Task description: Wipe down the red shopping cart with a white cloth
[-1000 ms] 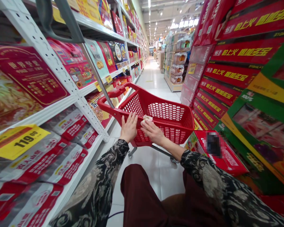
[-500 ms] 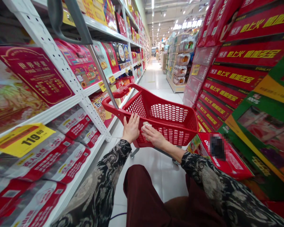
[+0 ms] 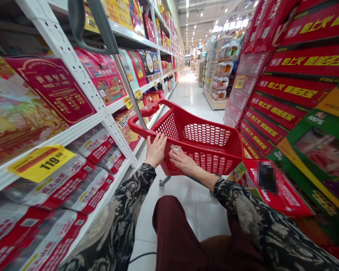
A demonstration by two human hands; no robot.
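A red plastic shopping basket cart [image 3: 205,148] with perforated sides stands in front of me. My left hand [image 3: 156,149] lies against its near side by the rim, fingers stretched out. Under the fingers of my right hand [image 3: 183,160] is a small crumpled off-white cloth [image 3: 175,148], pressed to the outer wall near the corner. Part of the cloth is hidden by that hand. At the upper left, the cart's grey handle [image 3: 113,43] tops a metal pole.
White shelves [image 3: 101,114] with boxed goods and wrapped bottle packs run along the left. On the right rise stacked red drink cartons [image 3: 299,84] and green fruit boxes [image 3: 313,150]. A tiled aisle [image 3: 189,84] stretches ahead. A dark cable [image 3: 142,256] lies on the floor.
The view has shifted slightly, so the cart and shelves sit farther right. My right hand and the cloth have moved slightly left along the basket wall. My left hand stays on the basket.
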